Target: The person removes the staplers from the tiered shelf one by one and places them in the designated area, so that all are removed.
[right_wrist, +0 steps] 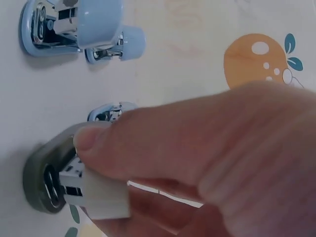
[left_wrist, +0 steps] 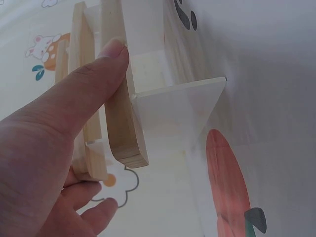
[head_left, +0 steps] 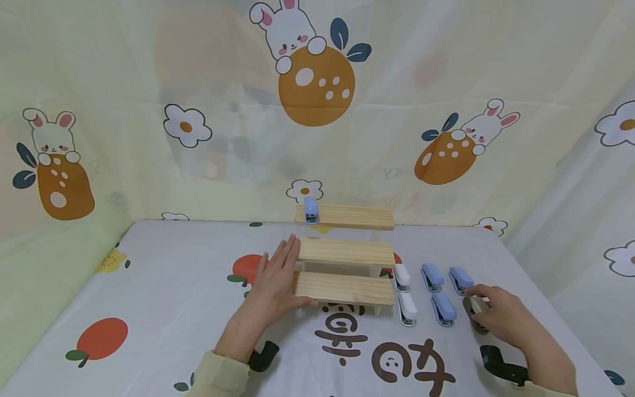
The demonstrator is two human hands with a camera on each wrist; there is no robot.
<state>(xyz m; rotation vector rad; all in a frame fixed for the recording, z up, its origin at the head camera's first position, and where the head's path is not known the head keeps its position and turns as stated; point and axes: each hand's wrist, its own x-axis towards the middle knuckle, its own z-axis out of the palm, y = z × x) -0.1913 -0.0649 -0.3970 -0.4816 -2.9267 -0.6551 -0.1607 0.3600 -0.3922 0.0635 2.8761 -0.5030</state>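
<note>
My left hand (head_left: 275, 286) lies along the left end of a three-tier wooden shelf (head_left: 344, 288). In the left wrist view its thumb presses on the lowest board (left_wrist: 121, 118), the other fingers reaching past the middle board's end. With thumb and fingers my right hand (head_left: 506, 317) pinches a mini stapler with a grey-green base and pale top (right_wrist: 106, 195), standing on the table at the right. Just behind it is a blue stapler (head_left: 461, 280). Another blue stapler (head_left: 311, 209) stands at the left end of the top board.
Two white staplers (head_left: 408, 309) stand one behind the other against the shelf's right side. Two more blue staplers (head_left: 444, 309) are between those and my right hand. A printed white cloth (head_left: 163, 286) covers the table, and a patterned curtain (head_left: 223, 66) hangs behind.
</note>
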